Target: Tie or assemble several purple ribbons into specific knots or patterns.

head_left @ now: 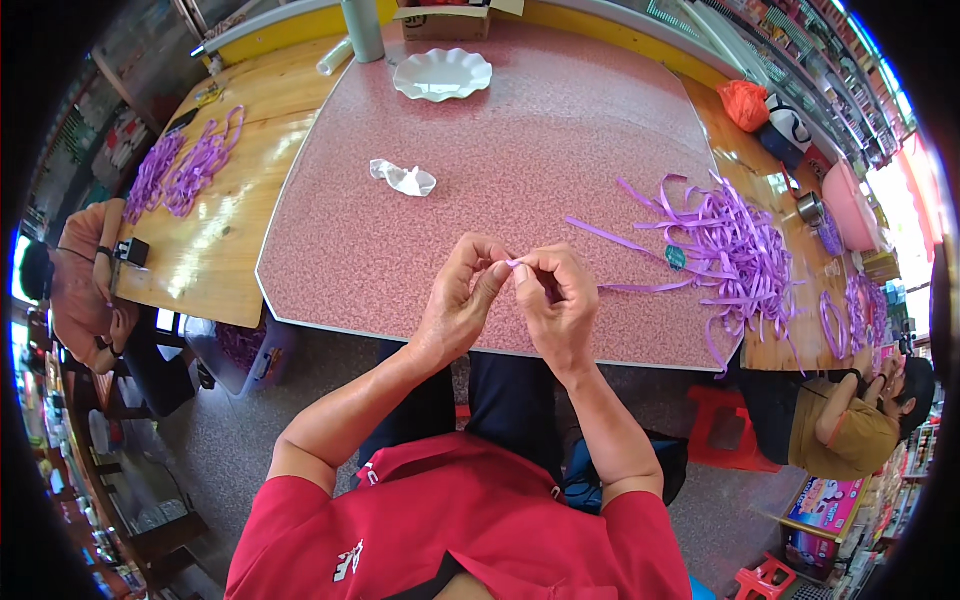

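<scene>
Both hands meet above the near part of a pink speckled table [350, 260]. Thumb and forefinger of my left hand [462, 295] pinch a small bit of purple ribbon [514, 263]. My right hand [560, 300] grips the same bit from the other side, fingertips almost touching. A purple strip runs from behind the right hand toward a tangled heap of purple ribbons [740, 250] on the table's right side. Among those ribbons lies a round green tag [676, 258]. Beyond the hands rests a crumpled white tissue [403, 178]. What the curled fingers cover is hidden.
A scalloped white dish [443, 75], a grey-green cylinder [364, 30] and a cardboard box [445, 24] stand at the far edge. People sit at left [85, 270] and right [850, 420], near more purple ribbons [200, 165]. A red stool [722, 430] stands below right.
</scene>
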`<action>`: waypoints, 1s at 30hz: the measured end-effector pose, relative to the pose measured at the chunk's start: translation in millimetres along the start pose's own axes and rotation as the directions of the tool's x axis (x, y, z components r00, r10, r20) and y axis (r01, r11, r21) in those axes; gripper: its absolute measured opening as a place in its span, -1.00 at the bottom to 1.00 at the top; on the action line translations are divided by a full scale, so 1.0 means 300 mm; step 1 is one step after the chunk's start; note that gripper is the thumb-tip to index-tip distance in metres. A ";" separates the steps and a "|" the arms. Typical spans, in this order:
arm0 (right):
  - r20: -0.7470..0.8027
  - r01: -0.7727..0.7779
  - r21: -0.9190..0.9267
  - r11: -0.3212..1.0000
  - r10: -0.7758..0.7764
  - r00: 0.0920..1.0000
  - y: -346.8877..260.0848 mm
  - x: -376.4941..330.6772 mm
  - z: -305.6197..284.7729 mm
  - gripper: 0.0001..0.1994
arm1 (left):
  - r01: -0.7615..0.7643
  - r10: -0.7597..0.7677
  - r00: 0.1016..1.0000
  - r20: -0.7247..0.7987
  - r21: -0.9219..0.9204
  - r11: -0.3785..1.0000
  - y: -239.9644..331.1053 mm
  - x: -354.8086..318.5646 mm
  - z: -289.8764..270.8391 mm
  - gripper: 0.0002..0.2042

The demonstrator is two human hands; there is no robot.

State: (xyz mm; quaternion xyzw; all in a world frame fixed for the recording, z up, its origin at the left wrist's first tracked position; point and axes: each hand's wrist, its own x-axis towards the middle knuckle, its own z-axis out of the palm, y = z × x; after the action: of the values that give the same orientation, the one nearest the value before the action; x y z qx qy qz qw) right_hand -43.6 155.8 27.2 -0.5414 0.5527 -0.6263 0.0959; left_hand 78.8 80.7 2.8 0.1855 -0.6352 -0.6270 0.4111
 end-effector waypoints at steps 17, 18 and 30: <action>0.385 -0.660 0.385 0.645 0.537 0.750 -0.087 0.041 -0.072 -0.88 | -0.633 0.692 0.666 0.279 0.702 0.326 0.104 0.059 -0.087 -0.72; 0.387 -0.659 0.384 0.646 0.536 0.750 -0.090 0.037 -0.067 -0.88 | -0.632 0.693 0.665 0.278 0.703 0.325 0.108 0.055 -0.085 -0.72; 0.264 -0.022 -0.236 0.972 0.086 0.961 -0.129 0.031 -0.100 -0.87 | -0.554 0.514 0.816 0.264 0.609 0.567 0.103 0.022 -0.082 -0.76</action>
State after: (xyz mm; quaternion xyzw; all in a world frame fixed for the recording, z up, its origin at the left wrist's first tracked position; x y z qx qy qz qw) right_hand -52.3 181.0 69.2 -0.6146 0.6177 -0.4745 0.1245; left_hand 102.2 64.2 31.1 0.0999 -0.8517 -0.2111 0.4692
